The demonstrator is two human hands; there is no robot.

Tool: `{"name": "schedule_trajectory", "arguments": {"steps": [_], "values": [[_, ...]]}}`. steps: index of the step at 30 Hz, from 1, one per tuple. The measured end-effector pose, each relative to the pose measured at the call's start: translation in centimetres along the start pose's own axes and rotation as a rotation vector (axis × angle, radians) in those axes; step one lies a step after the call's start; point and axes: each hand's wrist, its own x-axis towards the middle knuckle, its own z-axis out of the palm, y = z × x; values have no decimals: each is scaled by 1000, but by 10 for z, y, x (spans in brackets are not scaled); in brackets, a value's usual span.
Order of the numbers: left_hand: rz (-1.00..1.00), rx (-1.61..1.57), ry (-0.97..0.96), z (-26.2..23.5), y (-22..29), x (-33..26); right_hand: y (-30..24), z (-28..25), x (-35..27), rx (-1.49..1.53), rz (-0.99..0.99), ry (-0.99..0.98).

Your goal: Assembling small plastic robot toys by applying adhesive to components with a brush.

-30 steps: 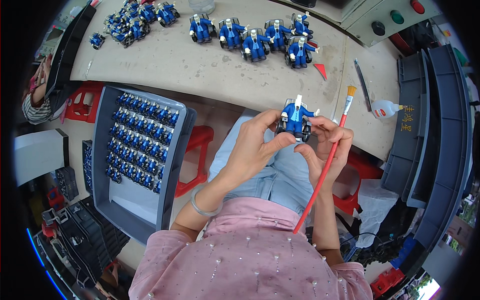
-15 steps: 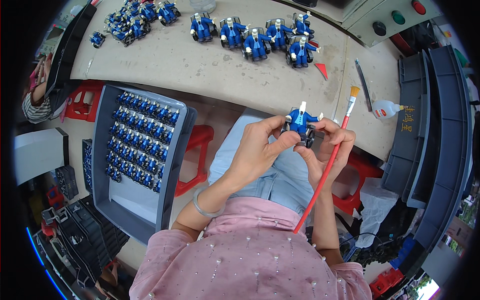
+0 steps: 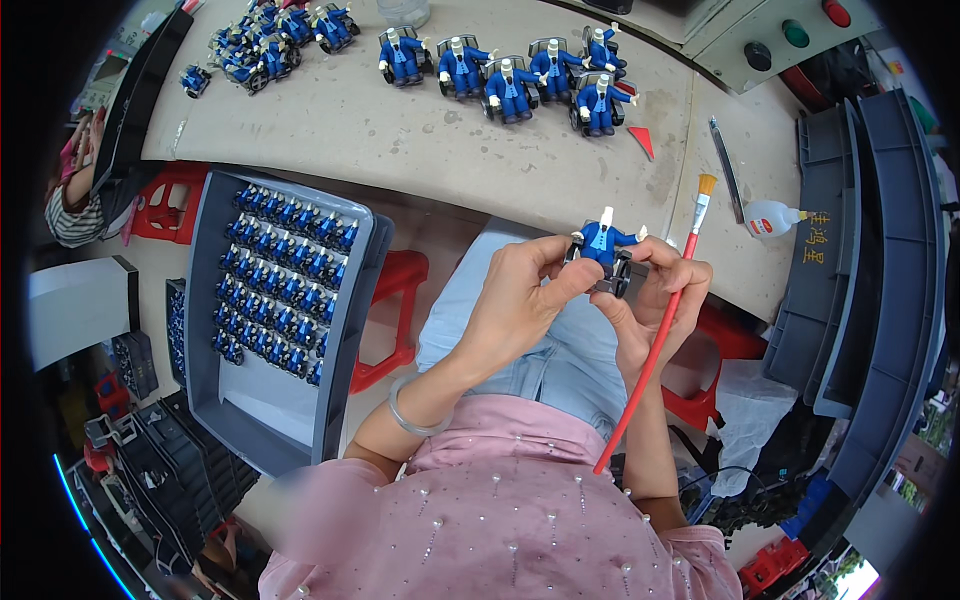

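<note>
A small figurine [image 3: 599, 240] in a blue suit, seated in a dark wheelchair, is held up over my lap, just off the table's near edge. My left hand [image 3: 515, 305] pinches it at the chair's left side, thumb across the lower front. My right hand [image 3: 686, 288] has its fingertips at the figurine's right side, by the outstretched arm. Tucked between that hand's fingers is a paintbrush [image 3: 646, 372] with a red handle; its tan bristles point up, away from the figurine. Several matching figurines [image 3: 511, 90] stand upright across the table [image 3: 390, 130].
More figurines [image 3: 270, 50] are heaped at the far left. On the left, a grey crate [image 3: 345, 325] holds rows of them. A red triangular piece [image 3: 643, 142], a dark pen-like tool [image 3: 728, 165] and a small white bottle [image 3: 772, 219] lie to the right, near stacked grey crates [image 3: 890, 260].
Both hands keep the same hold on the figurine. The brush handle has shifted very slightly, its lower end a little to the right and down.
</note>
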Motion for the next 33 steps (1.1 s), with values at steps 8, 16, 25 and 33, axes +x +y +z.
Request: {"name": "schedule_trajectory", "arguments": {"steps": [8, 16, 25, 33], "values": [[80, 92, 74, 3, 0, -1, 5, 1, -5, 137, 84, 43], [73, 101, 80, 3, 0, -3, 3, 2, -4, 206, 83, 24], [61, 77, 87, 1, -2, -3, 7, 1, -4, 214, 99, 5], [110, 108, 66, -6, -7, 3, 4, -3, 4, 168, 66, -48]]}}
